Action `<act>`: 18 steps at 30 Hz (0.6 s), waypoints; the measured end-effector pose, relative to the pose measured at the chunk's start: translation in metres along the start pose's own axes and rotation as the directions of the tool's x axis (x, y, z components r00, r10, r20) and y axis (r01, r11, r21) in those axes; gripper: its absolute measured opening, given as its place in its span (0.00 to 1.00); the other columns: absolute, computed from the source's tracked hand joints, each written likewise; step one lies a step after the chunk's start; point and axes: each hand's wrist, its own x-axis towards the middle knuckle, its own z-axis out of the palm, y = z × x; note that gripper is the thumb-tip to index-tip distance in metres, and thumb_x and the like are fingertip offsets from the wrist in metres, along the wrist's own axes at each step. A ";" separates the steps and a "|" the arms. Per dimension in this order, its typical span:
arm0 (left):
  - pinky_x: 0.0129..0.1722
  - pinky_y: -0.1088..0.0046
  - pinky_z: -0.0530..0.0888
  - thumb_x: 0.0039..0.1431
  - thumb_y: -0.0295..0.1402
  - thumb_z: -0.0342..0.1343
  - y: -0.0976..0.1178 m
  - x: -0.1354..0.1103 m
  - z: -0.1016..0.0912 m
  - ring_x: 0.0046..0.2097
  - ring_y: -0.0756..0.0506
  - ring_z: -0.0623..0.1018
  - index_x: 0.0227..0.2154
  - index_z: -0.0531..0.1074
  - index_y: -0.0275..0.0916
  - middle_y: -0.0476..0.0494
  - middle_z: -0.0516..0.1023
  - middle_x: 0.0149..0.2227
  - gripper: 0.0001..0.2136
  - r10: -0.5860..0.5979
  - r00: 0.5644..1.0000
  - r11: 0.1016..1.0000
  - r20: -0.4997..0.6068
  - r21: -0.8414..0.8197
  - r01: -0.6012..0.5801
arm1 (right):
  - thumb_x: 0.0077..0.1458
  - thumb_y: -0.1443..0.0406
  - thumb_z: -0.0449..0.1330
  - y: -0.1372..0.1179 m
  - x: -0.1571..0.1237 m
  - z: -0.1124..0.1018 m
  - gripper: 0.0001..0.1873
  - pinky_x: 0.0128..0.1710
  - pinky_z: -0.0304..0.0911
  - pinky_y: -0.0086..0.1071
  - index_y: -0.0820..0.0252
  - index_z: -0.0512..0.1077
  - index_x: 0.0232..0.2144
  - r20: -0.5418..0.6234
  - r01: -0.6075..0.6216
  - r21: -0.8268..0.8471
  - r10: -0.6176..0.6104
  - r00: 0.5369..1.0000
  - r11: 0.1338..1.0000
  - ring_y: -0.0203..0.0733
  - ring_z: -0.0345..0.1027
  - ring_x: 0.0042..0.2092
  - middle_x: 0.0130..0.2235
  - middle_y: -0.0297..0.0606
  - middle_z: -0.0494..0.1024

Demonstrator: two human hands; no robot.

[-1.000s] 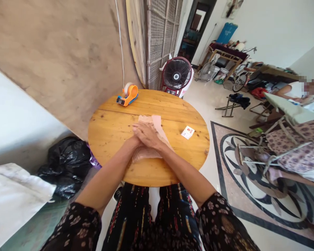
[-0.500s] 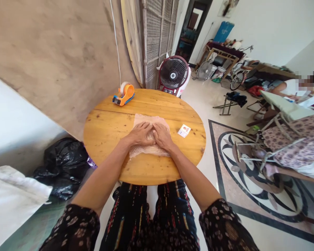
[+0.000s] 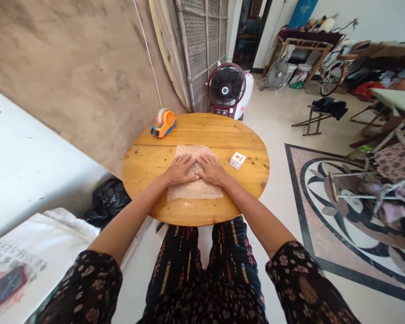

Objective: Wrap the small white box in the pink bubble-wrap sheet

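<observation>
A pinkish sheet of bubble wrap (image 3: 194, 192) lies spread on the round wooden table (image 3: 145, 166). My left hand (image 3: 181, 171) rests flat on its left half, fingers stretched out. On the right half lies my right hand (image 3: 210, 170), palm down with the fingers apart. The thumbs point inward and come close together over the middle of the sheet. To the right of the sheet sits a small white box (image 3: 237, 160) with a red-orange mark. An orange tape dispenser (image 3: 164, 123) with a roll of tape stands at the table's far left edge.
A dark red fan (image 3: 226, 90) stands behind the table. Black plastic bags (image 3: 110, 200) and a white sack (image 3: 47, 238) lie at the left. A folding stool (image 3: 317, 114) holding dark cloth and a chair (image 3: 391, 180) stand at the right.
The view has shifted a little. Both hands have flattened and spread on the bubble wrap, which now lies smoother with straighter edges.
</observation>
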 end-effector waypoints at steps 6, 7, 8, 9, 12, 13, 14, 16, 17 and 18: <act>0.68 0.48 0.47 0.66 0.55 0.42 0.011 -0.057 0.000 0.71 0.34 0.51 0.68 0.56 0.39 0.33 0.50 0.71 0.34 -0.023 1.000 0.998 -0.006 0.057 0.024 | 0.65 0.52 0.52 0.000 -0.001 0.005 0.33 0.68 0.42 0.47 0.66 0.60 0.64 -0.041 0.039 -0.065 -0.042 0.998 0.997 0.56 0.47 0.70 0.68 0.52 0.57; 0.69 0.48 0.46 0.66 0.55 0.43 0.011 -0.070 0.000 0.71 0.34 0.51 0.68 0.55 0.40 0.34 0.49 0.71 0.33 -0.021 1.000 0.998 0.002 0.054 0.021 | 0.65 0.52 0.52 0.001 -0.001 0.006 0.33 0.68 0.42 0.47 0.66 0.60 0.65 -0.039 0.038 -0.065 -0.041 0.998 0.997 0.56 0.47 0.70 0.68 0.52 0.57; 0.69 0.48 0.46 0.67 0.54 0.42 0.010 -0.083 -0.001 0.72 0.35 0.50 0.68 0.54 0.41 0.36 0.49 0.71 0.33 -0.017 1.000 0.999 0.013 0.051 0.017 | 0.65 0.52 0.52 0.002 -0.001 0.007 0.33 0.68 0.42 0.48 0.65 0.59 0.65 -0.037 0.035 -0.063 -0.038 0.999 0.997 0.56 0.47 0.69 0.68 0.51 0.57; 0.69 0.47 0.47 0.67 0.54 0.42 0.008 -0.096 -0.002 0.72 0.35 0.50 0.68 0.54 0.41 0.36 0.50 0.71 0.33 -0.027 0.999 0.998 0.022 0.050 0.026 | 0.65 0.52 0.52 0.003 0.000 0.007 0.33 0.68 0.42 0.48 0.65 0.59 0.65 -0.038 0.033 -0.059 -0.035 0.999 0.998 0.57 0.47 0.69 0.68 0.51 0.57; 0.67 0.42 0.50 0.67 0.54 0.41 0.006 -0.126 -0.008 0.71 0.32 0.52 0.67 0.57 0.40 0.32 0.51 0.70 0.32 -0.089 0.996 0.996 0.028 0.029 0.088 | 0.64 0.52 0.52 0.005 0.000 0.008 0.32 0.67 0.44 0.48 0.64 0.61 0.64 -0.058 0.042 -0.046 -0.045 0.997 0.998 0.57 0.48 0.69 0.68 0.52 0.58; 0.66 0.41 0.51 0.67 0.53 0.41 0.008 -0.130 -0.012 0.70 0.31 0.54 0.66 0.58 0.38 0.30 0.53 0.70 0.32 -0.109 0.994 0.994 -0.004 0.018 0.109 | 0.64 0.52 0.52 0.005 0.000 0.009 0.32 0.67 0.44 0.48 0.64 0.62 0.63 -0.065 0.048 -0.043 -0.051 0.997 0.998 0.56 0.49 0.69 0.68 0.51 0.59; 0.66 0.40 0.52 0.67 0.52 0.41 0.011 -0.130 -0.017 0.70 0.31 0.55 0.65 0.59 0.37 0.29 0.55 0.69 0.31 -0.120 0.991 0.993 -0.060 0.007 0.120 | 0.64 0.52 0.52 0.005 0.000 0.009 0.32 0.67 0.44 0.48 0.63 0.62 0.63 -0.071 0.050 -0.040 -0.053 0.996 0.998 0.56 0.49 0.69 0.67 0.51 0.59; 0.67 0.43 0.54 0.68 0.48 0.43 0.022 -0.120 -0.026 0.69 0.33 0.58 0.63 0.62 0.36 0.29 0.58 0.67 0.27 -0.105 0.972 0.994 -0.211 -0.018 0.104 | 0.63 0.51 0.53 0.005 0.000 0.008 0.32 0.67 0.44 0.48 0.63 0.62 0.63 -0.069 0.046 -0.035 -0.048 0.996 0.998 0.56 0.48 0.69 0.68 0.51 0.59; 0.66 0.47 0.58 0.68 0.45 0.45 0.029 -0.110 -0.030 0.67 0.35 0.61 0.62 0.63 0.37 0.31 0.61 0.66 0.25 -0.081 0.957 0.997 -0.279 -0.036 0.074 | 0.63 0.51 0.53 0.004 0.000 0.008 0.32 0.67 0.44 0.48 0.63 0.62 0.63 -0.064 0.040 -0.031 -0.042 0.997 0.999 0.57 0.48 0.69 0.68 0.51 0.58; 0.65 0.51 0.61 0.68 0.41 0.46 0.035 -0.097 -0.032 0.66 0.37 0.64 0.60 0.65 0.38 0.32 0.64 0.64 0.22 -0.048 0.942 0.998 -0.332 -0.060 0.030 | 0.63 0.51 0.54 0.004 0.000 0.007 0.33 0.67 0.44 0.48 0.63 0.61 0.64 -0.057 0.032 -0.026 -0.034 0.998 0.999 0.57 0.48 0.69 0.68 0.51 0.58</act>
